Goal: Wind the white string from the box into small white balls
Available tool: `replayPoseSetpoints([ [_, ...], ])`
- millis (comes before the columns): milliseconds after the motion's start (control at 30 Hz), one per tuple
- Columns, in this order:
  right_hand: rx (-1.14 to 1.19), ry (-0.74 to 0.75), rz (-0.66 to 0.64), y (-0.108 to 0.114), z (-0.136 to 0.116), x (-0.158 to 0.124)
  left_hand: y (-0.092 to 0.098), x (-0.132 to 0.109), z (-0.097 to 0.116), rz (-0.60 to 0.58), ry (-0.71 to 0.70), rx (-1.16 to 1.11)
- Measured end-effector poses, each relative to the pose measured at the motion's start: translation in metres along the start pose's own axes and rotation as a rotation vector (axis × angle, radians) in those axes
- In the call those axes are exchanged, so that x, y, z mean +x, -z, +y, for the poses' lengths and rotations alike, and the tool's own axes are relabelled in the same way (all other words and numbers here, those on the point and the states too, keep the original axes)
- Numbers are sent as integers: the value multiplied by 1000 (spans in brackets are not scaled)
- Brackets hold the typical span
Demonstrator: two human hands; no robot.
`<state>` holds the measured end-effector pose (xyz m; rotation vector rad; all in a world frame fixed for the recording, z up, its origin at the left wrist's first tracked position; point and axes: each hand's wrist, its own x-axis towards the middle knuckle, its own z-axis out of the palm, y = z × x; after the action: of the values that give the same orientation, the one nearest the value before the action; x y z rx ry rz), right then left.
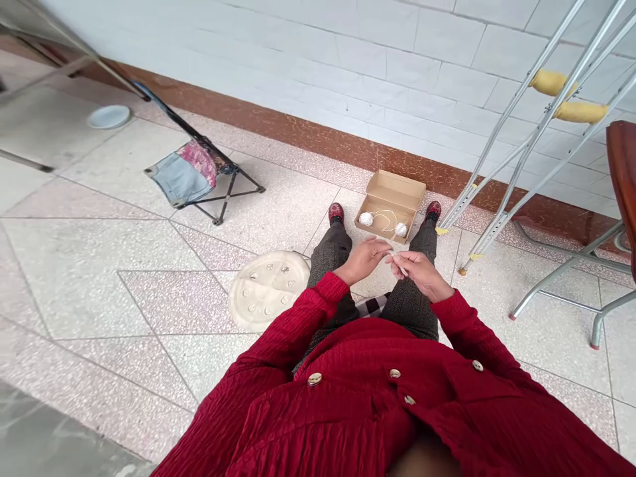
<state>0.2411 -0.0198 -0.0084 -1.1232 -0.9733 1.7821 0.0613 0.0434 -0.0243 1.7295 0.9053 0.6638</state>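
Observation:
My left hand and my right hand meet above my lap, fingertips almost touching. Both are closed in a pinch around a small piece of white yarn work, mostly covered by the fingers. Whether a hook or needle is among them is too small to tell. Just beyond the hands, an open cardboard box sits on the floor between my feet. Inside it lie two balls of white yarn, one on the left and one on the right. Loose strands run between them and toward my hands.
A round cream-coloured lid-like disc with holes lies left of my legs. A folding stool stands farther left, near a pale plate. Crutches lean against the tiled wall at right, beside a metal-legged chair.

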Motion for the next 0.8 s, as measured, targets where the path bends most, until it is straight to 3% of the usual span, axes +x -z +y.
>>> replayPoseSetpoints([
  [200, -230, 65, -2, 1, -32, 11, 16, 9, 29, 92, 4, -46],
  [367, -289, 157, -49, -3, -29, 1, 16, -6, 28, 120, 135, -227],
  [567, -342, 125, -181, -14, -26, -17, 24, -22, 29, 30, 22, -35],
  [800, -348, 102, -235, -21, -33, -40, 16, -31, 25, 27, -3, -118],
])
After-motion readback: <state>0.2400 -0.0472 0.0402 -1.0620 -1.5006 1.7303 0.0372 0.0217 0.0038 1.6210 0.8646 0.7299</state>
